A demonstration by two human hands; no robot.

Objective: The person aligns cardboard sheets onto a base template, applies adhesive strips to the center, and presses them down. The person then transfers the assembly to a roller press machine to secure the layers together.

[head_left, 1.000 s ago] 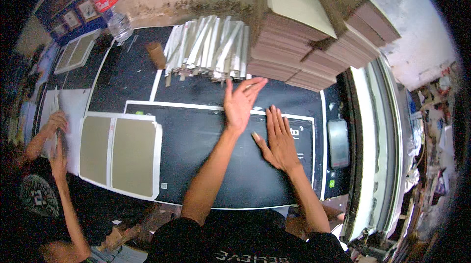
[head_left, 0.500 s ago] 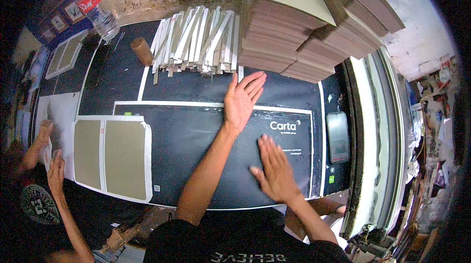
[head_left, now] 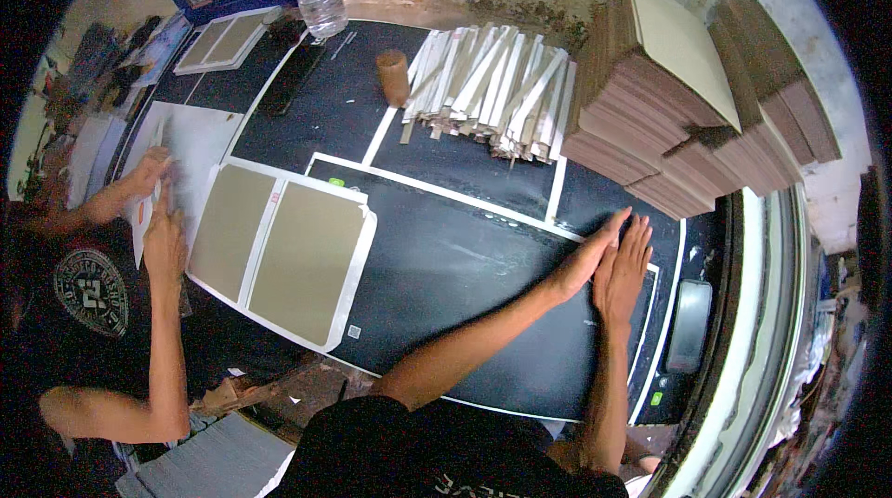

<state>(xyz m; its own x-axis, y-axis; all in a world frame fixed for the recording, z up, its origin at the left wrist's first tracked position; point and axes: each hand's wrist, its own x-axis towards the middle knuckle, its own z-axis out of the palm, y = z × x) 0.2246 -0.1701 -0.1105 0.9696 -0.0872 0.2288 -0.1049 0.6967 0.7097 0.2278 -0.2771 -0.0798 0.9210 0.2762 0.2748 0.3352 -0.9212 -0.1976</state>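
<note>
At the right part of a black sheet with a white border [head_left: 483,256], both my hands lie side by side and touch. My left hand [head_left: 592,261] is seen mostly from the side, fingers stretched out alongside the other hand. The back of my right hand [head_left: 621,275] faces up, its fingers long and straight. I see nothing held in either hand. Toward the left of the same sheet lies a cover [head_left: 311,252] made of two grey-brown boards on white paper, apart from my hands.
Stacks of grey-brown board [head_left: 641,80] stand at the back right, beside a heap of narrow strips [head_left: 488,89]. A brown cylinder [head_left: 393,78], a plastic bottle [head_left: 321,6] and a phone [head_left: 689,326] are on the table. At left, a co-worker's hands [head_left: 163,219] work over white paper [head_left: 190,140].
My view has turned, shifting the table's things rightward in the picture. My hands, apart before, have come together at the sheet's right side. The co-worker's hands stay near the white paper.
</note>
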